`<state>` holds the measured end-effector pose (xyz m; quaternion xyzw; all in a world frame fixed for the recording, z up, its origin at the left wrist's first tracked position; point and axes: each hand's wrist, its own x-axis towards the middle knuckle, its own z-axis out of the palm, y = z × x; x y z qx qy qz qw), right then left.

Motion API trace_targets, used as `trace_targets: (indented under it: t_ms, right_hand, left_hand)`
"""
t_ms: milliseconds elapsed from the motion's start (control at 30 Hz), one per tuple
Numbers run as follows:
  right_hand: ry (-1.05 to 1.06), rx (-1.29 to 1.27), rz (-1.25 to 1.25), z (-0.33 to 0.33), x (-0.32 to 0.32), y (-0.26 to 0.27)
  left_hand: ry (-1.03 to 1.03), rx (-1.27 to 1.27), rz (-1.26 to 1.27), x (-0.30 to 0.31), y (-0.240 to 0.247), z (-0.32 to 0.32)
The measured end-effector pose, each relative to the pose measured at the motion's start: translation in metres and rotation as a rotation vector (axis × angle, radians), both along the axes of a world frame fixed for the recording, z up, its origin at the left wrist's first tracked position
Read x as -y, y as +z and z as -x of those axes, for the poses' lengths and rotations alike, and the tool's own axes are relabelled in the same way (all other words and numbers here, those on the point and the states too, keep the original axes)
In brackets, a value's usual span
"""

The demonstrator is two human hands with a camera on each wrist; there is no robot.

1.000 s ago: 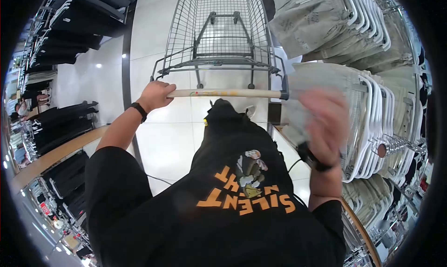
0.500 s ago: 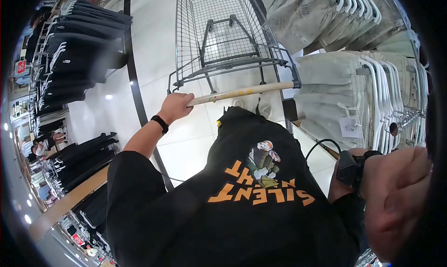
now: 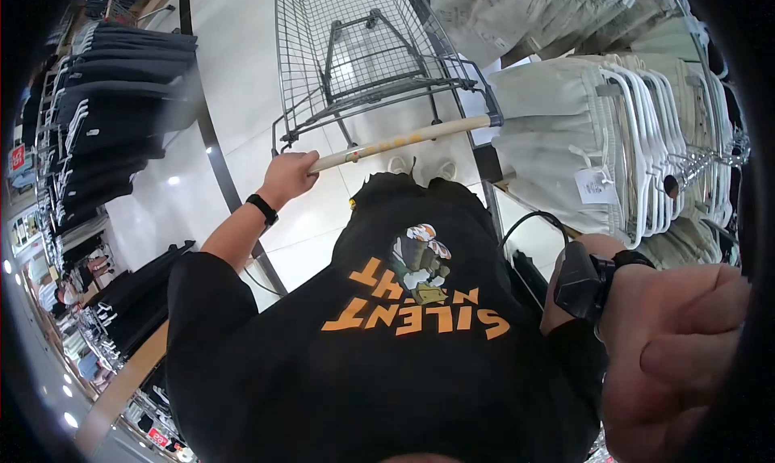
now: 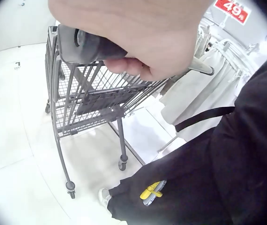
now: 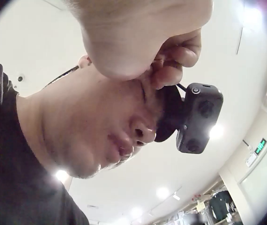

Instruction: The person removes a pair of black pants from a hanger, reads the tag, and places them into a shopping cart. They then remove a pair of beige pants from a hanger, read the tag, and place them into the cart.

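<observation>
At the left end of the shopping cart's pale handle [image 3: 404,142], my left hand [image 3: 289,179] grips the bar with curled fingers. The grey wire cart [image 3: 355,51] stands in front of my body. In the left wrist view the left hand [image 4: 142,33] covers part of the handle, above the cart's frame and wheels. My right hand [image 3: 674,350] is raised close to the head camera, fingers curled in. From the right wrist view, this right hand [image 5: 142,40] is beside the person's eye, next to a black head-worn camera [image 5: 200,117], with nothing visible in it.
Pale trousers [image 3: 549,108] on white hangers [image 3: 642,156] line the right side close to the cart. Dark trousers [image 3: 121,92] hang on racks at left. Tiled floor [image 3: 234,83] lies between. A red price sign [image 4: 233,10] stands behind the cart.
My right hand has risen from beside the pale trousers toward the head, its fingers now curled. The left hand stays on the handle, which appears more slanted than at first.
</observation>
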<state>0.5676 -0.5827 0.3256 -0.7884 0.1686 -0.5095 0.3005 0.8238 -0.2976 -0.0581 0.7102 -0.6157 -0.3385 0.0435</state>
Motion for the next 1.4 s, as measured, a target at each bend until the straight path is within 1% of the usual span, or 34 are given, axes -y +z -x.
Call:
trace_targets:
  t_ms: [133,200,267,333,367,467,533,600,633,733,800,900,967,1000,1033,1067,1100,1133,1167,1200,1233,1300,1333,1400]
  right_hand:
    - [-0.054,0.052,0.045,-0.006,0.004,-0.011]
    - [-0.061,0.111,0.077,0.016,0.001,-0.007]
    - [-0.07,0.153,0.113,0.017,0.0,-0.009]
    - [-0.077,0.13,0.12,0.02,-0.002,0.0]
    - [-0.083,0.114,0.126,0.009,0.009,-0.004]
    - [-0.109,0.177,0.178,0.014,0.019,-0.005]
    - [-0.13,0.227,0.192,0.046,0.024,-0.007]
    - [-0.158,0.258,0.219,0.053,0.018,-0.008]
    - [-0.172,0.273,0.239,0.078,0.026,-0.01]
    - [-0.185,0.225,0.266,0.054,0.025,-0.003]
    - [-0.204,0.226,0.283,0.079,0.038,-0.003]
    - [-0.239,0.243,0.283,0.091,0.041,-0.012]
    - [-0.128,0.317,0.329,0.097,0.047,-0.02]
    - [-0.137,0.332,0.334,0.135,0.062,-0.018]
    - [-0.136,0.312,0.373,0.202,0.082,-0.017]
    - [-0.122,0.266,0.404,0.242,0.091,-0.013]
    - [-0.318,0.118,0.432,0.227,0.073,-0.026]
    - [-0.332,0.103,0.429,0.24,0.069,-0.023]
    - [-0.331,0.102,0.408,0.217,0.065,-0.023]
    - [-0.323,0.111,0.389,0.21,0.07,-0.026]
    - [-0.314,0.129,0.375,0.165,0.065,-0.029]
    - [-0.29,0.156,0.351,0.179,0.064,-0.028]
    - [-0.278,0.169,0.338,0.207,0.071,-0.028]
    - [-0.256,0.194,0.305,0.2,0.071,-0.029]
  left_hand:
    - [0.015,-0.014,0.033,-0.004,-0.004,0.002]
    - [0.013,0.0,0.029,-0.006,-0.007,0.001]
    - [0.006,0.019,-0.044,-0.004,-0.003,0.002]
    - [0.02,0.045,-0.008,-0.004,-0.002,0.007]
    - [0.024,0.03,0.004,-0.005,-0.008,0.008]
    - [0.02,0.077,0.016,-0.004,-0.007,0.013]
    - [0.025,0.074,0.048,-0.006,-0.005,0.015]
    - [0.024,0.086,0.046,-0.001,-0.003,0.021]
    - [0.023,0.088,0.021,0.001,0.0,0.023]
    - [0.018,0.098,0.081,-0.001,-0.005,0.029]
    - [0.037,0.097,0.079,0.005,0.0,0.035]
    - [0.018,0.149,0.063,0.007,0.004,0.041]
    - [0.054,0.116,0.081,0.011,0.007,0.046]
    - [0.046,0.131,0.087,0.012,0.007,0.049]
    - [0.039,0.146,0.076,0.012,0.006,0.043]
    - [0.044,0.135,0.057,0.012,0.003,0.048]
    - [0.048,0.129,0.081,0.011,0.002,0.05]
    - [0.032,0.117,0.076,0.012,0.001,0.051]
    - [0.034,0.131,0.047,0.013,0.003,0.053]
    - [0.045,0.153,0.022,0.014,0.004,0.054]
    - [0.034,0.166,0.043,0.016,0.004,0.055]
    - [0.027,0.174,0.043,0.017,0.006,0.056]
    - [0.025,0.183,0.036,0.018,0.005,0.057]
    - [0.026,0.171,0.041,0.018,0.005,0.057]
